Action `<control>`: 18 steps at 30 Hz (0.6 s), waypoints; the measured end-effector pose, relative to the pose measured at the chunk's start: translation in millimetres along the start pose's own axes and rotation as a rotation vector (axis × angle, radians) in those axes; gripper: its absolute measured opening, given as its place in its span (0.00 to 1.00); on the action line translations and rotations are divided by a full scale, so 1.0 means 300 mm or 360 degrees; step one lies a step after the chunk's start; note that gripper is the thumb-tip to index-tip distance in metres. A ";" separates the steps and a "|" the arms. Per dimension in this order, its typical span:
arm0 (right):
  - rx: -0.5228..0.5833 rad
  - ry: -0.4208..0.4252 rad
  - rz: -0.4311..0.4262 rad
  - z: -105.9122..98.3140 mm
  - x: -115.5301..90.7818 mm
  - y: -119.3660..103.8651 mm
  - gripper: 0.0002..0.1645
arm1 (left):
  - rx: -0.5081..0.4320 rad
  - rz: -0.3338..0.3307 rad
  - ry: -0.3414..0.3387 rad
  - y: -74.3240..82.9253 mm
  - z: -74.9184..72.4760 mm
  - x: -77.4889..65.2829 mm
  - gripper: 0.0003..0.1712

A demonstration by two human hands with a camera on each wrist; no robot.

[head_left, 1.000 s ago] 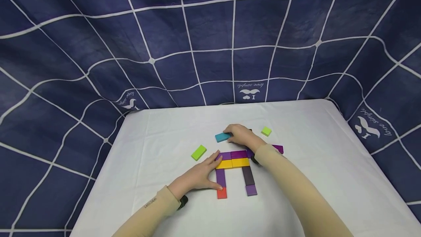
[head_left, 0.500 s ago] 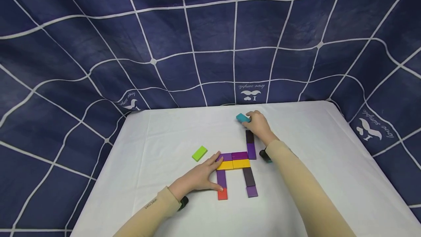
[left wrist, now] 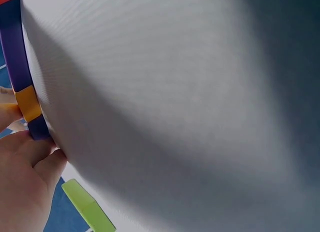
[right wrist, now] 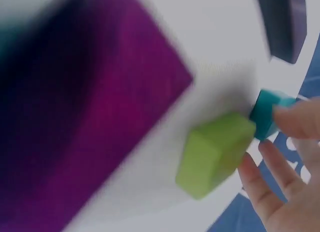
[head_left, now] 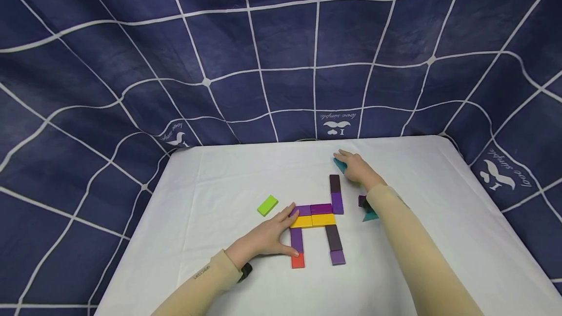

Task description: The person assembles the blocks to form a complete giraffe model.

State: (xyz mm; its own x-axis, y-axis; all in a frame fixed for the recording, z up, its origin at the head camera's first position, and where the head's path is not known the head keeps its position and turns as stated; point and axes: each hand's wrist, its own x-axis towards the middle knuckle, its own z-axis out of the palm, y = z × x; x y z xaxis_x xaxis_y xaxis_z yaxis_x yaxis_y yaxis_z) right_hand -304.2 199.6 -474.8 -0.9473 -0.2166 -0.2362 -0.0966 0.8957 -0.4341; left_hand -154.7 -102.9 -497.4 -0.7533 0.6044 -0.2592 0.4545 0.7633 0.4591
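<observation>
In the head view my left hand (head_left: 265,235) lies beside a flat figure of coloured blocks, fingers extended. Its fingertips touch the purple block (head_left: 302,210) and yellow block (head_left: 303,221); its thumb touches the red block (head_left: 298,261). My right hand (head_left: 357,167) is at the back right, with a teal block (head_left: 339,165) between its thumb and fingers. The right wrist view shows the thumb over that teal block (right wrist: 265,114) and a lime green block (right wrist: 215,152) close to the fingers; in the head view the hand mostly hides the green one.
A lime green block (head_left: 268,205) lies left of the figure. Dark and purple blocks (head_left: 335,184) rise from its right end. Under the right forearm a teal piece (head_left: 370,215) and a dark purple block (head_left: 362,201) show partly. A blue checked curtain (head_left: 281,87) surrounds the white table (head_left: 210,184).
My right hand has carried the teal block from left of the dark column, over its far end, to its right. My left hand has stayed in place.
</observation>
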 end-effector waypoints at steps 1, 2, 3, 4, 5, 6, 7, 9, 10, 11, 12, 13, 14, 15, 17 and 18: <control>-0.0006 -0.0054 -0.0004 -0.006 0.000 0.004 0.40 | -0.0002 0.0006 0.0000 0.001 0.001 0.001 0.64; -0.0030 -0.0095 -0.0009 -0.011 -0.001 0.008 0.40 | -0.0005 0.0012 -0.0002 0.001 0.002 0.002 0.64; -0.0047 -0.0124 -0.0009 -0.015 0.000 0.013 0.40 | -0.0001 0.0015 -0.0004 0.001 0.003 0.003 0.64; -0.0056 -0.0134 -0.0001 -0.017 0.001 0.019 0.39 | -0.0001 0.0019 -0.0007 0.002 0.004 0.004 0.64; -0.0064 -0.0128 0.0006 -0.019 0.001 0.024 0.37 | 0.0002 0.0021 -0.0008 0.002 0.005 0.005 0.64; -0.0075 -0.0107 0.0005 -0.019 0.002 0.030 0.35 | 0.0005 0.0021 -0.0011 0.002 0.007 0.005 0.64; -0.0092 -0.0077 -0.0002 -0.018 0.003 0.034 0.34 | 0.0012 0.0021 -0.0012 0.001 0.009 0.006 0.64; -0.0110 -0.0012 -0.0013 -0.016 0.005 0.039 0.33 | 0.0012 0.0018 -0.0014 0.001 0.010 0.006 0.64; -0.0110 0.0018 -0.0017 -0.015 0.005 0.040 0.33 | 0.0012 0.0017 -0.0014 0.001 0.011 0.006 0.64; -0.0110 0.0046 -0.0026 -0.014 0.005 0.040 0.33 | 0.0014 0.0014 -0.0013 0.001 0.011 0.006 0.64; -0.0099 0.0069 -0.0038 -0.014 0.005 0.039 0.32 | 0.0019 0.0012 -0.0011 0.000 0.011 0.005 0.64; -0.0078 0.0086 -0.0046 -0.015 0.005 0.037 0.31 | 0.0021 0.0010 -0.0008 0.001 0.009 0.004 0.64; -0.0063 0.0098 -0.0053 -0.016 0.003 0.036 0.29 | 0.0021 0.0008 -0.0007 0.001 0.007 0.004 0.64; -0.0036 0.0105 -0.0051 -0.018 0.001 0.034 0.27 | 0.0025 0.0007 -0.0005 0.002 0.005 0.003 0.64; -0.0018 0.0104 -0.0054 -0.023 -0.003 0.034 0.24 | 0.0029 0.0005 -0.0003 0.003 0.001 0.001 0.64; -0.0021 0.0094 -0.0054 -0.025 -0.006 0.034 0.23 | 0.0025 0.0005 -0.0002 0.003 0.000 0.000 0.64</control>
State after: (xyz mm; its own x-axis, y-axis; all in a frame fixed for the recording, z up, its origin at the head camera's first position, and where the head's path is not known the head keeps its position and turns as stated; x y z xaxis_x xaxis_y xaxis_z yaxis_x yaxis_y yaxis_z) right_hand -305.6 212.0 -472.2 -0.9597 -0.2238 -0.1698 -0.1323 0.8933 -0.4295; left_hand -154.2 -102.3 -496.8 -0.7515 0.6069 -0.2588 0.4641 0.7650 0.4465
